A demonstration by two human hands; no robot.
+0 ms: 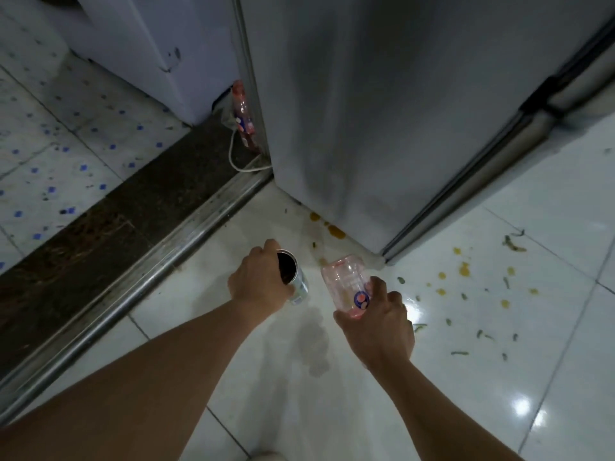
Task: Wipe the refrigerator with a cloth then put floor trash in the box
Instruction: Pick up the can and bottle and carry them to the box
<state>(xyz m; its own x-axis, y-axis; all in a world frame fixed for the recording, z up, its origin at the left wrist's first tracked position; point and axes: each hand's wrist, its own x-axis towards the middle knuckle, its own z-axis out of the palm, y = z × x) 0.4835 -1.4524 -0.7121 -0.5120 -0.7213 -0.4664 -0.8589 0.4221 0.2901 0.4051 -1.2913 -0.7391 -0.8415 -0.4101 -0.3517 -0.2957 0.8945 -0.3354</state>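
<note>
The grey refrigerator (382,111) stands straight ahead, its lower corner just beyond my hands. My left hand (258,282) grips an empty can (293,276) with its open dark mouth facing up. My right hand (379,322) holds a clear pink plastic bottle (346,284) by its lower end, tilted toward the refrigerator. Both are held low over the white tiled floor. A second pink bottle (242,114) stands in the gap left of the refrigerator. No cloth or box is in view.
Orange spots (464,269) and green scraps (514,243) litter the tiles at right. A metal threshold rail (159,267) and dark strip run diagonally at left. A white appliance (149,51) and a white cable (239,161) sit beyond it. A wet patch (314,341) lies between my arms.
</note>
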